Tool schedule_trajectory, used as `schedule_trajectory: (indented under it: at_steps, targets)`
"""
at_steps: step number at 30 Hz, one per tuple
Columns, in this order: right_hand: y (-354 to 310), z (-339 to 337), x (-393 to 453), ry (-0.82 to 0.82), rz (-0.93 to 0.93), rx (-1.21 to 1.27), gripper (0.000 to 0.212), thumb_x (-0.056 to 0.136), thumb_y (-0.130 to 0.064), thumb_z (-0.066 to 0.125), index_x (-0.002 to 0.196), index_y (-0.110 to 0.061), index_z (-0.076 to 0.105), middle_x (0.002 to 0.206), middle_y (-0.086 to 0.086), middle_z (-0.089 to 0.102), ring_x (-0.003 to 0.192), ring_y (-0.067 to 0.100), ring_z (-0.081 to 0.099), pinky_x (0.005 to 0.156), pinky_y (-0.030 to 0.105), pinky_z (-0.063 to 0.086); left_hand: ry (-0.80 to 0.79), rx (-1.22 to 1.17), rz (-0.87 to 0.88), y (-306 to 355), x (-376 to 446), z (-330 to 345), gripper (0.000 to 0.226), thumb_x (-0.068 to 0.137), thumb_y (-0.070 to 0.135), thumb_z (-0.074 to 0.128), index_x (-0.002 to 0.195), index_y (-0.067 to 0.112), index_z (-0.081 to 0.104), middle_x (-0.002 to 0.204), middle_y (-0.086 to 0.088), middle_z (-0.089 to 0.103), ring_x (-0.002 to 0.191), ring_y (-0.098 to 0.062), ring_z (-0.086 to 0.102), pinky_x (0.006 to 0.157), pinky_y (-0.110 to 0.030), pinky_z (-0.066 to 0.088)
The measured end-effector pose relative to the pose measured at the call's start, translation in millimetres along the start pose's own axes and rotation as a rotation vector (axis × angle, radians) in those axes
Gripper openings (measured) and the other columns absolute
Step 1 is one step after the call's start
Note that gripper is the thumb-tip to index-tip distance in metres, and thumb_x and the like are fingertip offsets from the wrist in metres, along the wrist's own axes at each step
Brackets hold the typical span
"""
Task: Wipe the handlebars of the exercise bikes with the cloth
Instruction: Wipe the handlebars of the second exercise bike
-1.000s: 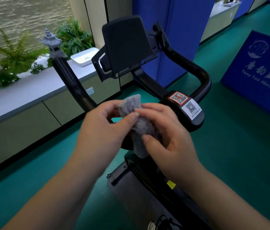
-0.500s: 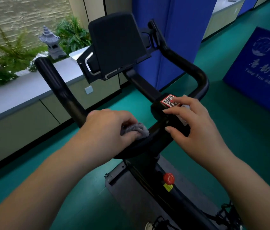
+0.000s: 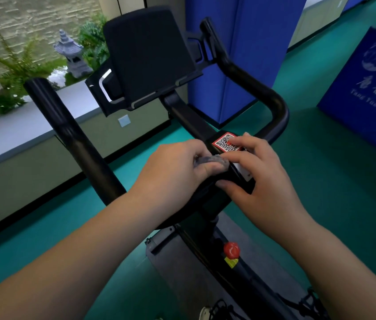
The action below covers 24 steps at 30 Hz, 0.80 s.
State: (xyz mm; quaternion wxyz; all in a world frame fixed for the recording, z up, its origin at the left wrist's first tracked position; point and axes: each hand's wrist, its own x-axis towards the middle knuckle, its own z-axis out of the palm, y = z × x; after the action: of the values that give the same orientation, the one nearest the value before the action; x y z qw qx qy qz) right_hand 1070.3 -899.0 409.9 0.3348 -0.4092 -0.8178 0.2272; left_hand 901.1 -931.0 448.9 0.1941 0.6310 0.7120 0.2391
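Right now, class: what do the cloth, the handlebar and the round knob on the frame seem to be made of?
Cloth: grey fuzzy pile, probably microfibre, bunched under the left hand.
Handlebar: black and smooth with a soft sheen; coated metal or rubber, unclear.
Knob: glossy red, likely hard plastic.

Grey cloth (image 3: 210,160), black handlebars (image 3: 76,144), teal floor (image 3: 321,181)

We read "Tang Yun Sheng", cut by the frame edge, on the blue banner (image 3: 364,88), beneath large white Chinese characters too blurred to make out and a round white emblem; the red-bordered QR label (image 3: 226,142) on the handlebar centre block carries no legible text.
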Motion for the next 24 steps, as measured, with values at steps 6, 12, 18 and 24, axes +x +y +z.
schedule_trajectory:
  at_steps: [6, 12, 18, 24]
  targets:
    - [2, 2, 0, 0.029, -0.009, 0.042, 0.037, 0.076, -0.028, 0.073, 0.111, -0.027, 0.066, 0.131, -0.008, 0.046, 0.129, 0.01, 0.037, 0.107, 0.038, 0.035, -0.003, -0.27, -0.082, -4, -7, 0, 0.008, 0.075, 0.045, 0.071, 0.074, 0.037, 0.069, 0.077, 0.011, 0.07, 0.067, 0.001, 0.06, 0.064, -0.024, 0.049]
    - [4, 1, 0, 0.01, -0.034, 0.031, 0.042, 0.072, -0.029, 0.077, 0.112, -0.027, 0.065, 0.132, -0.005, 0.045, 0.132, 0.013, 0.035, 0.107, 0.042, 0.034, -0.056, -0.095, -0.045, -4, -9, -11, 0.014, 0.072, 0.035, 0.076, 0.068, 0.038, 0.063, 0.064, 0.026, 0.059, 0.06, 0.011, 0.05, 0.051, -0.007, 0.033]
    - [5, 0, 1, -0.005, -0.017, 0.032, 0.046, 0.069, -0.035, 0.079, 0.113, -0.029, 0.064, 0.133, -0.008, 0.044, 0.132, 0.011, 0.032, 0.109, 0.037, 0.03, 0.005, -0.023, -0.119, -5, -13, -16, 0.016, 0.074, 0.035, 0.075, 0.065, 0.039, 0.062, 0.068, 0.02, 0.06, 0.065, 0.008, 0.055, 0.051, -0.008, 0.036]
    - [4, 1, 2, 0.02, -0.019, 0.027, 0.046, 0.068, -0.032, 0.08, 0.111, -0.028, 0.066, 0.13, -0.008, 0.046, 0.125, 0.007, 0.036, 0.105, 0.03, 0.03, -0.041, -0.009, -0.078, 1, 2, -9, 0.016, 0.074, 0.034, 0.075, 0.068, 0.036, 0.061, 0.075, 0.012, 0.065, 0.068, -0.003, 0.059, 0.054, -0.017, 0.039]
